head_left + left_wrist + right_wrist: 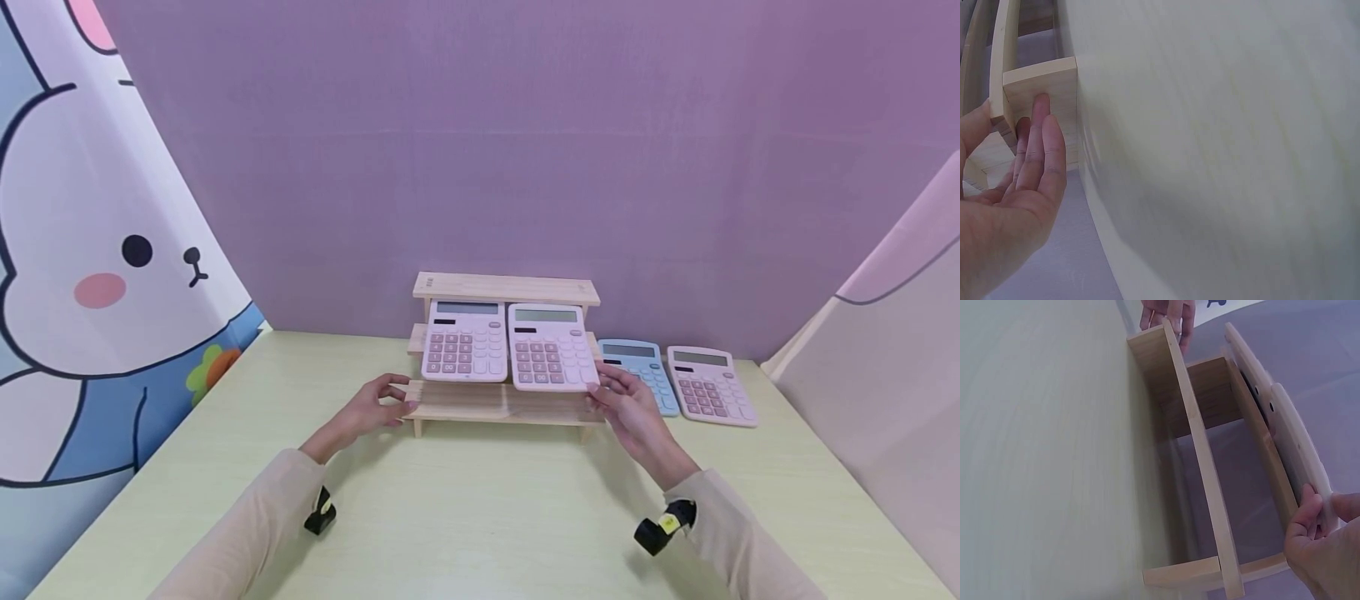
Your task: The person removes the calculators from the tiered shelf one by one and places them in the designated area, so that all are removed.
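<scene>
A stepped wooden display rack (pixel 495 404) stands on the table, with two pink calculators leaning side by side on its middle step. My left hand (pixel 377 404) grips the left end of the lowest board. In the left wrist view, the thumb is at the board's edge and the fingers (pixel 1054 153) reach beneath, against the end support. My right hand (pixel 628 408) pinches the lower right corner of the right pink calculator (pixel 551 350) between thumb and fingers. Beside it the left pink calculator (pixel 465 343) rests untouched.
Right of the rack, a blue calculator (pixel 651 375) and another pink calculator (pixel 712 387) lie on the pale green table (pixel 480 517). A purple curtain (pixel 525 167) hangs behind. A cartoon-printed cloth (pixel 67 208) borders the left side.
</scene>
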A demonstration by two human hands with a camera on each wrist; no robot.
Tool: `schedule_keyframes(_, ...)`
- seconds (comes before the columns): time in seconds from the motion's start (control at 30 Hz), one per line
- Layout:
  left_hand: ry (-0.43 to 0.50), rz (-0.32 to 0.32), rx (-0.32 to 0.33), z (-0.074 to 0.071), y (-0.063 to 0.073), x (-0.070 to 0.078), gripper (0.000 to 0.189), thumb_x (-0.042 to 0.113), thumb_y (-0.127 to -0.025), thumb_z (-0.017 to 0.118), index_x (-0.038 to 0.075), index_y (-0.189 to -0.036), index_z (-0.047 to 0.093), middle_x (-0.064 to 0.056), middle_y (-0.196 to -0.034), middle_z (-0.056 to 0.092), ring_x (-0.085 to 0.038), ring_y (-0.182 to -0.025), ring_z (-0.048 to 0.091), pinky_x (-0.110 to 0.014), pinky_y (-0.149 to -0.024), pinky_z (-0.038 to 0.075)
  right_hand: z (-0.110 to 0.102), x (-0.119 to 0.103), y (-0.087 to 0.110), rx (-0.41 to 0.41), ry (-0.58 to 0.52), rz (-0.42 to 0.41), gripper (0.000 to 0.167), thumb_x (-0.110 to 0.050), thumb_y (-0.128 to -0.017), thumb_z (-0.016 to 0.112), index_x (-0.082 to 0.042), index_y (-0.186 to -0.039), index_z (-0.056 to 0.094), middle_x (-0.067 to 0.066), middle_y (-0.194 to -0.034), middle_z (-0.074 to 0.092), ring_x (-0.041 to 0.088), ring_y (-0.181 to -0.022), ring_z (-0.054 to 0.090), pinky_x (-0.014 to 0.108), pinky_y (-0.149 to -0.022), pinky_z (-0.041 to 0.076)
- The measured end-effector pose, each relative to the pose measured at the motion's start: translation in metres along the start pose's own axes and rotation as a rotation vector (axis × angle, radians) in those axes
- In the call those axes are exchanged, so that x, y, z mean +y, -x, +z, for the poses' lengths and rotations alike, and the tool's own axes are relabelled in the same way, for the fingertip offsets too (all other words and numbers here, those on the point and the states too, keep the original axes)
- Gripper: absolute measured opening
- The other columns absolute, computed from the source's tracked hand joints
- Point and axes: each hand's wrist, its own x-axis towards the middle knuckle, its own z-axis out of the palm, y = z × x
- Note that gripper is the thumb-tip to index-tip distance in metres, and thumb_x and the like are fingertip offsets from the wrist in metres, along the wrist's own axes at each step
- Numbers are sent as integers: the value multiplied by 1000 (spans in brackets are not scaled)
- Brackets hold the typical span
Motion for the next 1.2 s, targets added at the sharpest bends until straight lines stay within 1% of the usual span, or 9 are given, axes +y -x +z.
schedule_keyframes(0.27, -2, -11, 1, 0, -1, 0, 58, 16, -86, 62, -4, -133, 34, -25, -116, 51, -17, -84, 61, -35, -77, 57, -2, -1, 4, -1, -19, 12, 48, 8, -88, 48, 1, -133, 32, -3, -88, 55, 7, -74, 59, 18, -71, 53)
schedule_keyframes(0.37, 1, -14, 6, 0, -1, 0, 58, 16, -86, 63, -4, -133, 35, -25, -116, 51, -17, -83, 61, -34, -77, 57, -4, -2, 6, -5, -18, 7, 47, 8, -88, 49, 0, -132, 33, -4, -88, 54, 7, -75, 59, 18, -72, 53)
schedule_keyframes(0.6, -9, -12, 8, 0, -1, 0, 58, 17, -87, 63, -3, -133, 34, -25, -116, 51, -18, -84, 62, -33, -76, 57, -8, -3, 10, -18, 3, -17, 48, 8, -88, 47, 4, -133, 30, -4, -90, 59, 6, -78, 60, 18, -77, 53)
schedule_keyframes(0.73, -5, -13, 10, 0, -1, -1, 59, 17, -86, 63, -4, -133, 35, -25, -115, 51, -18, -84, 61, -32, -76, 57, -12, -3, 12, -17, 8, -24, 46, 7, -88, 49, 3, -131, 33, -5, -87, 58, 6, -78, 60, 19, -78, 54)
schedule_keyframes(0.83, -6, -13, 10, 0, -1, 0, 59, 17, -86, 63, -4, -133, 35, -24, -116, 51, -18, -84, 61, -32, -76, 57, -15, -5, 13, -13, -10, -24, 44, 6, -88, 51, 1, -129, 35, -5, -86, 56, 6, -78, 59, 19, -79, 54)
schedule_keyframes(1.03, -8, -16, 14, 0, -1, 0, 59, 18, -86, 64, -3, -133, 35, -24, -116, 51, -18, -83, 61, -32, -75, 57, -22, -7, 16, -26, -21, -31, 46, 6, -89, 50, 2, -130, 32, -4, -89, 59, 6, -81, 61, 18, -79, 53)
schedule_keyframes(1.2, -13, -17, 14, 0, -1, -1, 58, 19, -86, 64, -2, -132, 36, -24, -116, 51, -18, -83, 62, -32, -76, 57, -28, -9, 19, -37, -45, -43, 41, 6, -89, 51, 1, -126, 35, -2, -90, 61, 8, -82, 62, 20, -81, 54)
